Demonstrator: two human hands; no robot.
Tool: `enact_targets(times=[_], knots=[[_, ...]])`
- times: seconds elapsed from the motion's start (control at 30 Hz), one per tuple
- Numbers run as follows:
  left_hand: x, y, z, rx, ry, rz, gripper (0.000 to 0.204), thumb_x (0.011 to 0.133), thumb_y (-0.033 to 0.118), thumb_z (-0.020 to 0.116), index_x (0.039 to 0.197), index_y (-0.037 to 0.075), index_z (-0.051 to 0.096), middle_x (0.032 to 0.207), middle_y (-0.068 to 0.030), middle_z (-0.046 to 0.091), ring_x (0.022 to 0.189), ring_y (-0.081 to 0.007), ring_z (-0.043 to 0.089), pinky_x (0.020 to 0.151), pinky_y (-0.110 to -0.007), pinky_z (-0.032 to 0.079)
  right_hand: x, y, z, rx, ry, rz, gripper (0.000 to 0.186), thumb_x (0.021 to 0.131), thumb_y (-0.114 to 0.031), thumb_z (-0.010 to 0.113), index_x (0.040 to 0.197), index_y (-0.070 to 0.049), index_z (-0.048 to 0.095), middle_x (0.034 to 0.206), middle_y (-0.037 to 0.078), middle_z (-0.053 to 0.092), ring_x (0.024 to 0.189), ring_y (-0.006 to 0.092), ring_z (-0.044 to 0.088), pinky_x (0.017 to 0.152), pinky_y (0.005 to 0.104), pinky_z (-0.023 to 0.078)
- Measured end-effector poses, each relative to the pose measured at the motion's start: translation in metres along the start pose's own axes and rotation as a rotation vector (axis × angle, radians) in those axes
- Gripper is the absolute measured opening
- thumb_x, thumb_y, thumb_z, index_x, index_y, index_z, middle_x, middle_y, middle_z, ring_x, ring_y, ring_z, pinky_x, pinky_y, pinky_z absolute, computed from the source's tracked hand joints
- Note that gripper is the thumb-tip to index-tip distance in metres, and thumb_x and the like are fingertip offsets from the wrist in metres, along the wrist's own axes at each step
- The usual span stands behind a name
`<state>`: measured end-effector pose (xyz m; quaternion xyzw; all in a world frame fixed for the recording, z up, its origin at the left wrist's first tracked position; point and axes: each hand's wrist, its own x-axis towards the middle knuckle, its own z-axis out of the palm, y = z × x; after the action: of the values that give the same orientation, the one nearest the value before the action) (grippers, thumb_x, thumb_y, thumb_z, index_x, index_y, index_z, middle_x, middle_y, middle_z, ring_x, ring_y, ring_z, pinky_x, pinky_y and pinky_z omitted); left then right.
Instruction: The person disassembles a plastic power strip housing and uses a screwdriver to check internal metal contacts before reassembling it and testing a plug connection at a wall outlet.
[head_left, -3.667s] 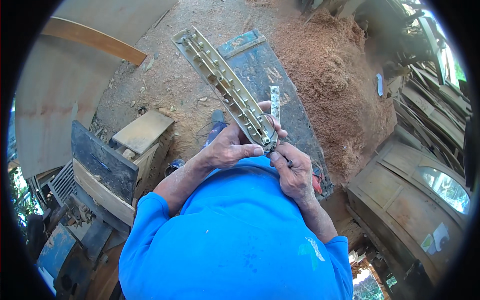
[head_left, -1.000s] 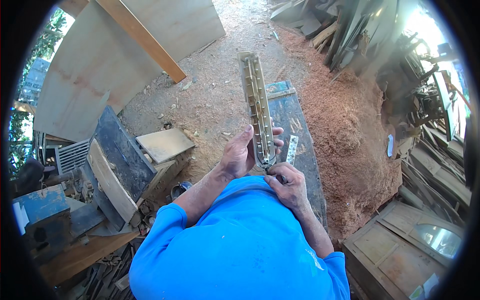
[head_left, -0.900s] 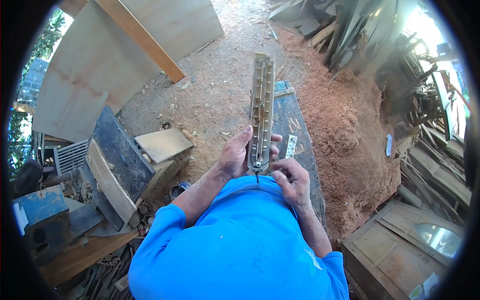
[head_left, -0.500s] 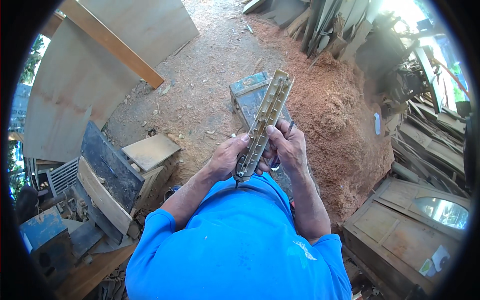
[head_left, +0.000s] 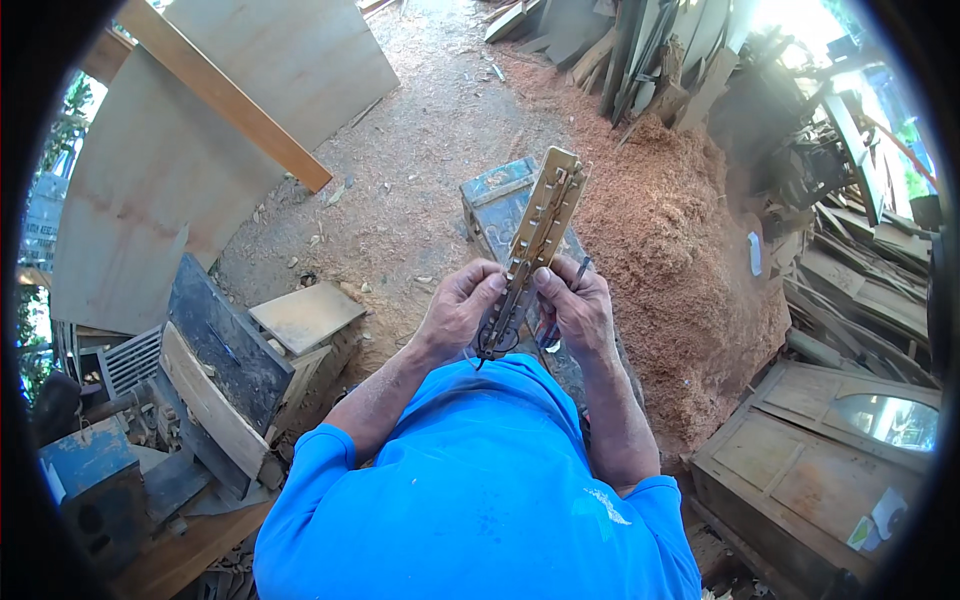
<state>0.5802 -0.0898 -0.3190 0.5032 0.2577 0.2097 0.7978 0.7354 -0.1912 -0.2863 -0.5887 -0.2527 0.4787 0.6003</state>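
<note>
I hold a long narrow wooden frame (head_left: 541,225) with a metal blade along its middle, upright in front of my chest. My left hand (head_left: 460,310) grips its lower part from the left. On the other side, my right hand (head_left: 577,308) also grips it, thumb on the frame, with a thin dark tool (head_left: 580,272) sticking up between the fingers. A dark wire loop (head_left: 492,345) hangs at the frame's lower end. Below the frame stands a worn blue-topped metal bench (head_left: 497,195).
A mound of reddish sawdust (head_left: 680,230) lies right of the bench. Large plywood sheets (head_left: 190,150) with a wooden batten lean at the left. Small boards and boxes (head_left: 300,320) stack at lower left. A wooden cabinet with a mirror (head_left: 860,440) sits at right. Scrap timber (head_left: 640,50) piles behind.
The frame has swung from pointing up-left to tilting up-right and came closer to me. My right hand moved up from its lower end onto its side.
</note>
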Motion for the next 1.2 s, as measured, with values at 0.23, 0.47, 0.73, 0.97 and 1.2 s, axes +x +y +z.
enact_targets(times=[0.23,0.47,0.73,0.97,1.2], knots=[[0.027,0.033,0.008,0.074,0.034,0.178,0.027,0.103,0.019,0.052,0.119,0.000,0.061,0.102,-0.0044,0.069,0.090,-0.0090,0.062,0.083,-0.027,0.050,0.004,-0.002,0.000,-0.145,-0.030,-0.012,0.026,0.097,-0.022,0.063,0.115,-0.004,0.069,0.069,-0.004,0.060,0.059,0.0039,0.047,0.053,0.0230,0.039],[0.028,0.027,0.001,0.065,0.092,0.169,0.022,0.102,0.016,0.053,0.108,0.000,0.067,0.092,-0.0036,0.070,0.086,-0.0086,0.061,0.078,-0.026,0.050,-0.002,-0.007,0.006,-0.158,-0.064,-0.039,0.026,0.097,-0.020,0.062,0.116,-0.002,0.067,0.091,0.003,0.065,0.087,0.0100,0.060,0.078,0.0265,0.049],[0.028,0.045,0.006,0.151,0.106,0.133,0.022,0.100,0.016,0.056,0.109,-0.001,0.066,0.092,-0.0051,0.069,0.089,-0.0099,0.062,0.081,-0.027,0.052,0.004,-0.004,0.005,-0.148,-0.037,-0.002,0.026,0.098,-0.023,0.062,0.113,-0.003,0.069,0.081,-0.001,0.064,0.069,0.0052,0.054,0.061,0.0232,0.045],[0.024,0.050,0.005,0.473,0.203,0.192,0.023,0.092,0.011,0.065,0.110,-0.004,0.065,0.094,-0.0100,0.071,0.087,-0.0128,0.066,0.079,-0.029,0.055,0.006,-0.003,0.007,-0.051,-0.027,-0.024,0.027,0.098,-0.026,0.061,0.112,-0.004,0.070,0.072,-0.004,0.061,0.058,0.0026,0.047,0.050,0.0212,0.037],[0.023,0.051,0.011,0.845,0.332,0.312,0.015,0.087,0.006,0.064,0.097,-0.004,0.069,0.091,-0.0175,0.070,0.081,-0.0178,0.069,0.069,-0.030,0.055,0.004,0.008,0.023,-0.015,0.100,-0.017,0.021,0.098,-0.020,0.059,0.101,-0.002,0.070,0.068,-0.002,0.059,0.056,0.0044,0.050,0.049,0.0229,0.039]])
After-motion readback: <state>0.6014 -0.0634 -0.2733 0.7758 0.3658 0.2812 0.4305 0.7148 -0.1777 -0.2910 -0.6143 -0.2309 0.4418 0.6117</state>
